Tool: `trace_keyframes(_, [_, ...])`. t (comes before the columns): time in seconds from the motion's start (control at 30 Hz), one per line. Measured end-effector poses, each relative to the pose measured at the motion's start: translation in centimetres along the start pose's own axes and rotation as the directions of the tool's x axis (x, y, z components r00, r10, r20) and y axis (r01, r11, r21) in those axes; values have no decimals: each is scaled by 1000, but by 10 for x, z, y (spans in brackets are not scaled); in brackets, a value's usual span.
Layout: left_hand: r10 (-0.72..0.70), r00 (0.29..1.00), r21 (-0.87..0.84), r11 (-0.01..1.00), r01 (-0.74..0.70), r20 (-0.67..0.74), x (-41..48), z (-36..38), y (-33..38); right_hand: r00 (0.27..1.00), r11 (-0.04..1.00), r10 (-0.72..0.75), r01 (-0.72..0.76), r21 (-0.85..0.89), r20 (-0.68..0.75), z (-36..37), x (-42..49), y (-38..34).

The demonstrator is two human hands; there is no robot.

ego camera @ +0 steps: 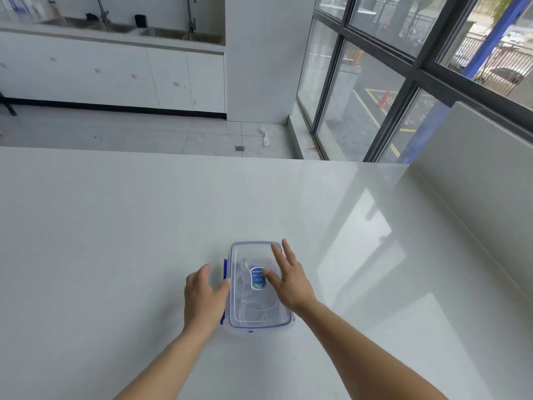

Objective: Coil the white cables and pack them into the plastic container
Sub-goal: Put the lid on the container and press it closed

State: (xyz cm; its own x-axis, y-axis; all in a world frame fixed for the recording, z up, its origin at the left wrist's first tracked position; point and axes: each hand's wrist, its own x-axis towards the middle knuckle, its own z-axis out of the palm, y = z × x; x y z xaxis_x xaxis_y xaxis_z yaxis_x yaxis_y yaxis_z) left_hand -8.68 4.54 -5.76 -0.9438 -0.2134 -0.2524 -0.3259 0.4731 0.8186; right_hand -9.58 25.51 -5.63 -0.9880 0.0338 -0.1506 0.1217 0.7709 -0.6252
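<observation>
White cables (253, 308) lie coiled inside the clear plastic container (284, 320), lid (248, 252) on, near the front edge of the white table (115, 226); head view: left hand (204, 298) spread against its blue left-side clip (224, 269), right hand (290, 277) flat, fingers spread, on the lid beside the blue label (257, 278)

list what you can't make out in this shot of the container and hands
- Head view: the label print on the lid is too small to read.
- White cables blur through the lid; count unclear.
- Right hand covers the container's right edge; left hand covers part of the blue clip.
</observation>
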Motion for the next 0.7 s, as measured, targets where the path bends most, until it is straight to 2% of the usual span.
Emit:
trace_keyframes(0.1, [-258, 961, -81, 961, 266, 99, -11, -17, -30, 989, 980, 95, -71, 188, -118, 10, -15, 5])
trace_keyframes(0.2, [-309, 922, -285, 885, 369, 233, -22, -25, -41, 953, 907, 266, -195, 374, -148, 17, -26, 9])
trace_keyframes(0.27, [-337, 905, -356, 838, 414, 260, -25, -26, -36, 952, 899, 275, -204, 387, -136, 21, -29, 8])
trace_keyframes(0.43, [-332, 886, -344, 831, 437, 324, -20, -19, -18, 971, 936, 217, -179, 302, -100, 27, -32, 3])
trace_keyframes(0.7, [-314, 884, -352, 830, 433, 347, -12, -8, -18, 940, 892, 337, -303, 335, -46, 28, -34, 5])
